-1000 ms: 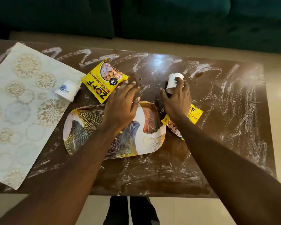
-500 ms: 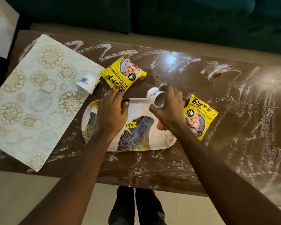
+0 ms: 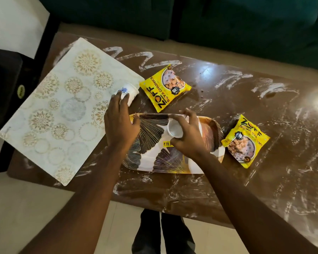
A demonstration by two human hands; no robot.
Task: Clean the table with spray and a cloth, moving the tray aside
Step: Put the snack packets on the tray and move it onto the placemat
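Far left there's a pale placemat (image 3: 62,114) with gold circles, sitting at an angle and hanging a bit over the table (image 3: 218,195) edge. Right at its inner corner a blue-printed cup (image 3: 129,92) lies on its side, and the left hand (image 3: 120,123) is on it. The fingertips are up against the cup wall, but I honestly can't tell if they've closed around it or are just touching. Just beyond that is a yellow snack packet (image 3: 165,88). Then the tray (image 3: 154,162), middle of the table toward the near edge, with the right hand (image 3: 187,136) above it, fingers curled around a plain white cup (image 3: 174,132) held sideways, mouth facing the camera. A second packet (image 3: 246,142) sits just off the tray's right end.

What I'd worry about: those cups look thin, so a hard squeeze probably crumples them, and a sideways cup dumps any dregs straight onto the tray. Also the tray is boxed in, placemat one side and packet the other, so sliding it aside likely shoves something off or drags through the white streaks (image 3: 233,79) smeared across the brown top.

The tray itself: oblong, rounded corners, glossy, white with dark and gold fan-leaf shapes, yellow price sticker (image 3: 167,143) on it.
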